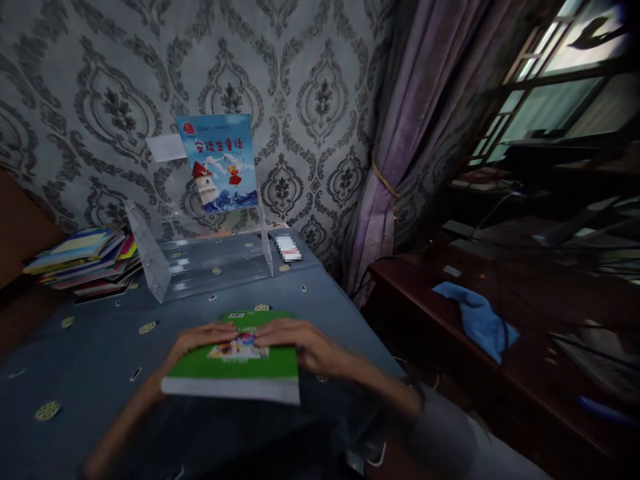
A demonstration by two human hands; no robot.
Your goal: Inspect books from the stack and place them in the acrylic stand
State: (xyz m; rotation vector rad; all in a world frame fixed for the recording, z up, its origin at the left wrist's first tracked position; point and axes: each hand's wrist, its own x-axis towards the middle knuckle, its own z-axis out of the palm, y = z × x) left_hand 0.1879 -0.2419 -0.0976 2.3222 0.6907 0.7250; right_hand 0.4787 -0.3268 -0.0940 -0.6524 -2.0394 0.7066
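The bench, covered with a patterned blue-grey cloth, carries all items inspected. A transparent rack stands on it toward the wall. Left of the rack, a stack of books lies unevenly piled, untouched by either hand.

The thick green book is closed at the bench's near part, in front of the rack and apart from it. Whether it fully rests on the cloth cannot be confirmed. A blue cover is already upright at the rack's rear.

The left hand and right hand have fingers spread flat over the green cover. Thumbs are hidden; whether either grip clasps the edges cannot be told.

Assessment: handling of the green book appears under way and unfinished; placement of the blue cover appears complete.
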